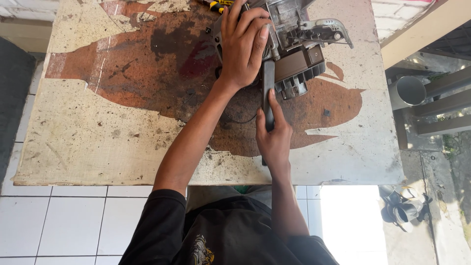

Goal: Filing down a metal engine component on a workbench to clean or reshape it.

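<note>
A grey metal engine part [299,46] with a brown plastic housing lies at the far middle of a worn, stained table [98,132]. My left hand [243,46] is laid over its left side, fingers spread and pressing down on it. My right hand [273,137] grips the dark handle of a tool [268,88] that points away from me into the part's underside. The tool's tip is hidden by the housing.
A yellow-handled tool [218,6] lies at the table's far edge beside my left hand. A small dark piece [327,113] sits on the table to the right. A metal pipe [409,91] and shoes [402,206] are on the ground at the right.
</note>
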